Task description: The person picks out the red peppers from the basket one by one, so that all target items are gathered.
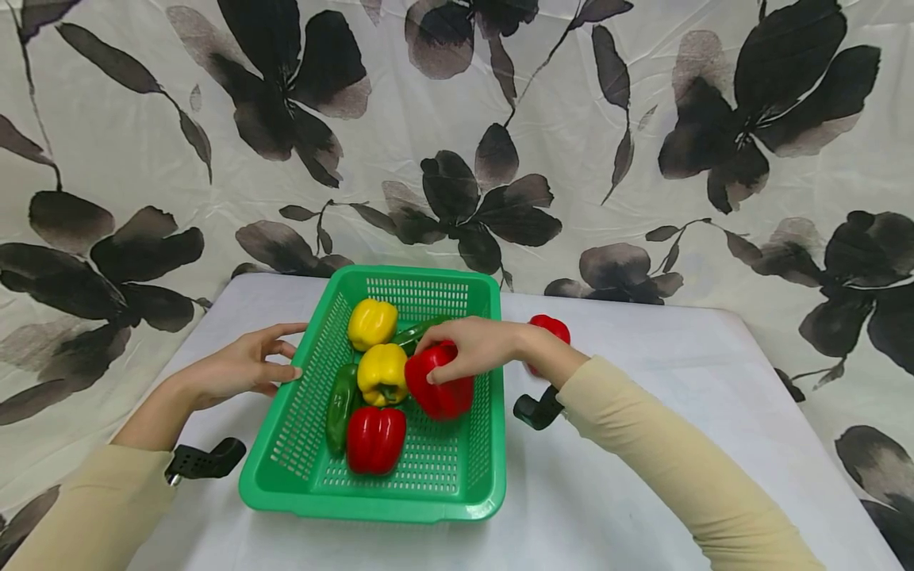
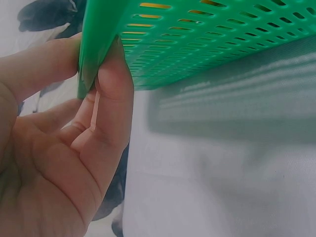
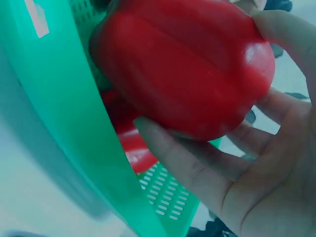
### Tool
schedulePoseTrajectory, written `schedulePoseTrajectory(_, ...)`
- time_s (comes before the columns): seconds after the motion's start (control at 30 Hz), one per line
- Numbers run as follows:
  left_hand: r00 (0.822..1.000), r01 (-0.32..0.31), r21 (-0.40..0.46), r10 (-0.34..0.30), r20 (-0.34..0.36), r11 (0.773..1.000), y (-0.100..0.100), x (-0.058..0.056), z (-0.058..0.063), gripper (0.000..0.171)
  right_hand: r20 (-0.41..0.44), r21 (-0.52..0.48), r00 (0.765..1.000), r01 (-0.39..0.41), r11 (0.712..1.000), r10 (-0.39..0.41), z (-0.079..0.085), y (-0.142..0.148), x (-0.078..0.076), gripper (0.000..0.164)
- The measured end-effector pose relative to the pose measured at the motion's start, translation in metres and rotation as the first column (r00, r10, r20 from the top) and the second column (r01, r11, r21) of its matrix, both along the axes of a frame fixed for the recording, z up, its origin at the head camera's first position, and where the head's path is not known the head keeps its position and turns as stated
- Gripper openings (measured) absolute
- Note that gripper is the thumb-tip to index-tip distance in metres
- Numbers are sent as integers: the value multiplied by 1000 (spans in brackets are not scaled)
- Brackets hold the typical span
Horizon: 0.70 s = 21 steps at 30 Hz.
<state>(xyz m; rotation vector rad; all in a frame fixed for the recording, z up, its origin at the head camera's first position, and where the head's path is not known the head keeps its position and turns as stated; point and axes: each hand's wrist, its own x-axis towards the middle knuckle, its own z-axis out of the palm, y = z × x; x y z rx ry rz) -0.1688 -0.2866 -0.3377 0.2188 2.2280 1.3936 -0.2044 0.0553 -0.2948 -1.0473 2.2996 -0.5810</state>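
A pale yellow right sleeve (image 1: pixel 685 460) is filling the lower right, nearest the head camera, and a matching left sleeve (image 1: pixel 100 507) is filling the lower left. The right hand (image 1: pixel 474 349) is grasping a big red pepper (image 1: pixel 439 392) between thumb and fingers, holding it inside the right part of a green basket (image 1: pixel 371 507); whether this pepper is touching the bottom, I cannot tell. The left hand (image 1: pixel 246 361) is pinching the basket's left rim between thumb and fingers. Just beside the held pepper, a front yellow pepper (image 1: pixel 382 369) is lying, with a back yellow pepper (image 1: pixel 373 323) sitting behind it. A long green vegetable (image 1: pixel 343 408) is resting along the left side, next to a near red pepper (image 1: pixel 376 444). Another green one (image 1: pixel 420 334) is lying partly hidden behind the right hand. Outside, an outer red pepper (image 1: pixel 551 325) is sitting on the white-covered desk (image 1: pixel 607 507), partly hidden by the right wrist. Beyond, a flowered cloth (image 1: pixel 400 119) is hanging.
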Motion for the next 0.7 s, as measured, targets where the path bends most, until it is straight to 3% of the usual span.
schedulePoseTrajectory(0.37, 1000, -4, 0, 4, 5, 1000, -1, -1, -1, 84, 72, -109, 997, 24, 994, -16, 6, 14, -5, 39)
schedulePoseTrajectory(0.7, 1000, 0, -4, 0, -7, 1000, -1, -1, -2, 83, 115, -148, 991, 82, 986, -66, 8, 30, -8, 41)
